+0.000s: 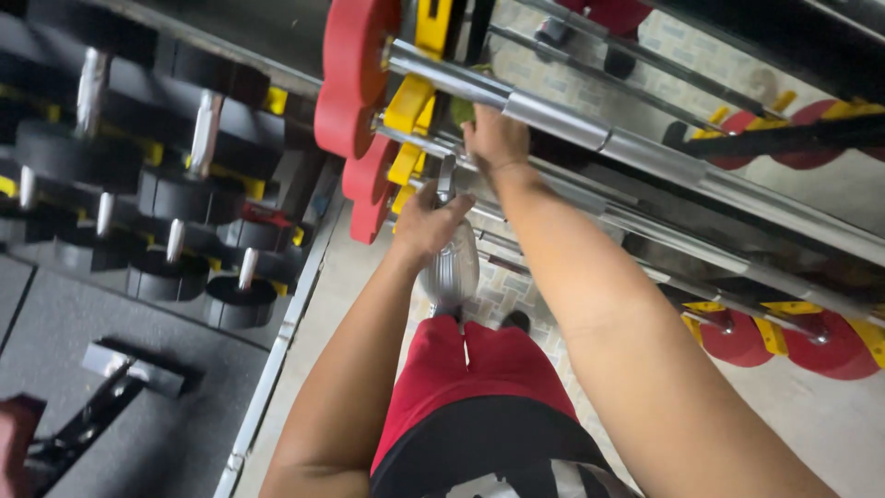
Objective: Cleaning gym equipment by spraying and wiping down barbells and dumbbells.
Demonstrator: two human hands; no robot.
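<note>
Shiny silver spray bottle [452, 267], upright.

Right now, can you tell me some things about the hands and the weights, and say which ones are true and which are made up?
1. The left hand holds a silvery bottle. True.
2. The right hand rests on the floor. False: it is up at a steel bar, on something green.
3. The weight plates on the bars are red. True.
4. The dumbbells are blue. False: they are black with shiny handles.
5. The person wears red shorts. True.
</note>
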